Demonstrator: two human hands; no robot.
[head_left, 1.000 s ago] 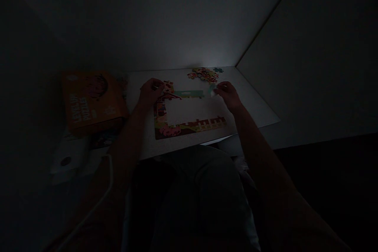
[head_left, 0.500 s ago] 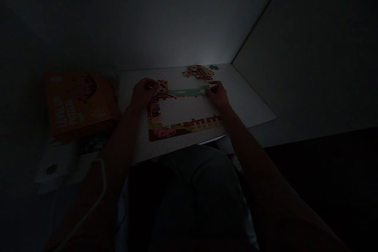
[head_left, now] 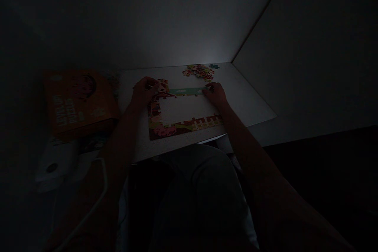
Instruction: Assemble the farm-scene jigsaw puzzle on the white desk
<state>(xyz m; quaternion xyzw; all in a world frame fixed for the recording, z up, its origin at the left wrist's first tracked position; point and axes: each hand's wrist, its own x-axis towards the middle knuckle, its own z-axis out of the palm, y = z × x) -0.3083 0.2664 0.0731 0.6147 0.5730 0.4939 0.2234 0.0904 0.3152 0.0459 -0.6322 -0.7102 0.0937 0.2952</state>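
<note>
A partly joined jigsaw puzzle (head_left: 162, 132) lies on the white tabletop, its border pieces making a frame around a bare middle. My left hand (head_left: 144, 91) is curled at the frame's upper left corner, thumb and fingers closed on the pieces there. Along the top runs a green-blue strip with white cloud shapes. At the right end of this strip, my right hand (head_left: 216, 93) pinches a puzzle piece (head_left: 203, 89) that now lies flat in line with it. The fingers partly cover this piece. Dim light blurs the finer detail.
A heap of loose puzzle pieces (head_left: 201, 72) lies at the back, with a teal piece (head_left: 214, 66) beside it. An orange puzzle box (head_left: 79, 104) stands on the left. White walls border the tabletop (head_left: 248, 104). A pale cable (head_left: 103, 189) hangs at lower left.
My right hand has lowered the puzzle piece from a tilted position until it lies flat at the strip's right end. My left hand has stayed at the upper left corner.
</note>
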